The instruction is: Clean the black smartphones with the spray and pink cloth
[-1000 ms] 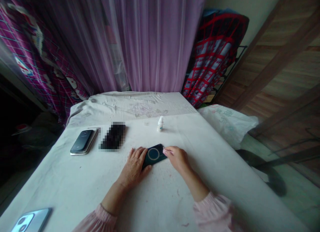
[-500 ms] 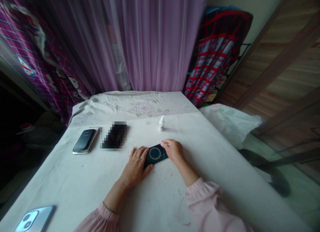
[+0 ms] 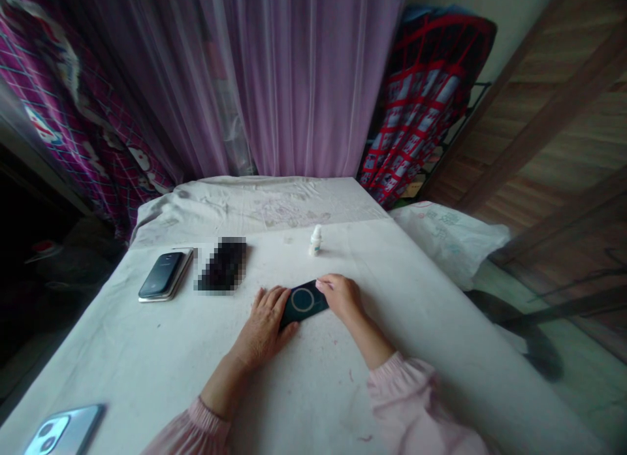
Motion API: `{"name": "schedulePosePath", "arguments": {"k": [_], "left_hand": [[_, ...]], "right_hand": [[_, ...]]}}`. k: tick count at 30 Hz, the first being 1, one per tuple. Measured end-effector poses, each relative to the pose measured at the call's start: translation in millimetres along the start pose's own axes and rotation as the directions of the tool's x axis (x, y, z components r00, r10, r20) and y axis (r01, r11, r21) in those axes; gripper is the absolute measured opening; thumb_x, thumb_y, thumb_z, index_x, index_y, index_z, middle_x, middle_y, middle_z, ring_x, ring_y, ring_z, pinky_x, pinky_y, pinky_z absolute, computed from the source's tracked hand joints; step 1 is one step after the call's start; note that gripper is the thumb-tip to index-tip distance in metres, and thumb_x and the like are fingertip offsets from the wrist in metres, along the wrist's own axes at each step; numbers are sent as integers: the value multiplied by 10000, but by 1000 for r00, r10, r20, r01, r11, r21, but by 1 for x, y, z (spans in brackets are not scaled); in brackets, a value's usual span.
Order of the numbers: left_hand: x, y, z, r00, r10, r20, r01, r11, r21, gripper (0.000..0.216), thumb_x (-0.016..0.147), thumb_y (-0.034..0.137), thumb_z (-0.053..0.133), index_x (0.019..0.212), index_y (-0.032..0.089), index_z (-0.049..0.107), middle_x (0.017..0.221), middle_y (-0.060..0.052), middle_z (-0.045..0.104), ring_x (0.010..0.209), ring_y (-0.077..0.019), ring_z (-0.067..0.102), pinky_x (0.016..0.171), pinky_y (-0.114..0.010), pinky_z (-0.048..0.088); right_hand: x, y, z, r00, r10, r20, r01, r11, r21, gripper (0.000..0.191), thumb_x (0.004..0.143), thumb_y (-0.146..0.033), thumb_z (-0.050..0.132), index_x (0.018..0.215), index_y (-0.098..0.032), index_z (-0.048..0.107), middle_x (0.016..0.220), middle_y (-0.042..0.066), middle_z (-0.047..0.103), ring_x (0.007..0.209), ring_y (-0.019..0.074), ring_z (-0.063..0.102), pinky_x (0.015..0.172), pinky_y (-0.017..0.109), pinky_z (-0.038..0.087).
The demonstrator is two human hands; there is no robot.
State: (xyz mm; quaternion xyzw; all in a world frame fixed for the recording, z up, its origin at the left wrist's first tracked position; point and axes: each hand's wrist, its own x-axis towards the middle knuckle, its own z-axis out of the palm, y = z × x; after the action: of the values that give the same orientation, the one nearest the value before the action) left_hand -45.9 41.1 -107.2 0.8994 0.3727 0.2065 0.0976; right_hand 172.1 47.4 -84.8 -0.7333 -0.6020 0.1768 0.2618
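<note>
A dark green phone or phone case [image 3: 306,299] with a pale ring on it lies flat on the white tablecloth. My left hand [image 3: 267,321] grips its left end, fingers over the far edge and thumb along the near edge. At the right end, my right hand [image 3: 341,297] is closed in a pinch over the corner. Something small and pale pink shows at its fingertips, too small to name. Just beyond the hands stands a small white bottle [image 3: 315,241], upright, touched by neither hand.
To the left, a dark phone [image 3: 164,273] rests on a pale flat item. Beside it lies a blurred-out dark object [image 3: 221,266]. A light blue phone [image 3: 66,432] is at the near left. Past the table's right edge hangs a white plastic bag [image 3: 450,236]. Purple curtains [image 3: 304,83] close the far side.
The view has shifted very slightly. Both hands keep their places on the dark green phone or case, with barely any movement of the right hand.
</note>
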Motion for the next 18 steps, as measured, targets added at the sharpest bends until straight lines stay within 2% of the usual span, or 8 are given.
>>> {"name": "schedulePosePath", "arguments": {"k": [4, 6, 9, 12, 15, 18], "left_hand": [[-1, -2, 4, 1000, -1, -8, 1, 1000, 3, 563, 914, 400, 499, 1399, 158, 348, 1334, -164, 520, 1291, -308, 440, 1120, -588, 221], [-2, -5, 7, 1000, 8, -21, -8, 1000, 6, 620, 912, 439, 503, 1426, 154, 307, 1356, -175, 508, 1315, -319, 417, 1119, -587, 228], [-6, -10, 8, 999, 15, -48, -14, 1000, 25, 727, 892, 527, 512, 1449, 132, 262, 1414, -206, 452, 1362, -344, 351, 1109, -575, 263], [-16, -16, 4, 993, -65, -96, 74, 993, 91, 742, 863, 571, 530, 1420, 122, 332, 1412, -220, 455, 1365, -375, 335, 1095, -596, 267], [-28, -20, -5, 980, -161, -119, 179, 971, 160, 686, 837, 580, 555, 1356, 146, 437, 1386, -205, 492, 1344, -394, 362, 1086, -639, 234], [-34, -20, -10, 978, -193, -80, 204, 966, 158, 601, 857, 534, 549, 1330, 171, 468, 1382, -172, 511, 1325, -373, 395, 1076, -635, 255]], "right_hand": [[15, -5, 6, 999, -34, -40, 34, 999, 2, 187, 854, -201, 574, 932, -223, 743, 965, 50, 737, 876, 184, 671, 760, 254, 476], [10, -3, 8, 995, -69, -71, 70, 998, 5, 252, 864, -149, 529, 999, -224, 728, 1017, 53, 718, 921, 175, 654, 804, 251, 472], [-5, 4, 10, 973, -197, -117, 198, 980, 0, 325, 856, -85, 485, 1024, -233, 721, 1003, 50, 700, 919, 160, 636, 819, 245, 472], [-15, 10, 9, 947, -304, -106, 302, 953, -36, 316, 869, -93, 490, 1002, -251, 729, 938, 47, 686, 875, 159, 618, 798, 248, 476], [-18, 12, 6, 944, -317, -90, 310, 947, -83, 301, 879, -97, 501, 1005, -249, 729, 930, 54, 679, 879, 173, 602, 794, 262, 469], [-25, 8, 5, 943, -324, -80, 312, 940, -137, 283, 883, -96, 503, 992, -226, 730, 917, 68, 672, 860, 185, 591, 770, 276, 466]]}}
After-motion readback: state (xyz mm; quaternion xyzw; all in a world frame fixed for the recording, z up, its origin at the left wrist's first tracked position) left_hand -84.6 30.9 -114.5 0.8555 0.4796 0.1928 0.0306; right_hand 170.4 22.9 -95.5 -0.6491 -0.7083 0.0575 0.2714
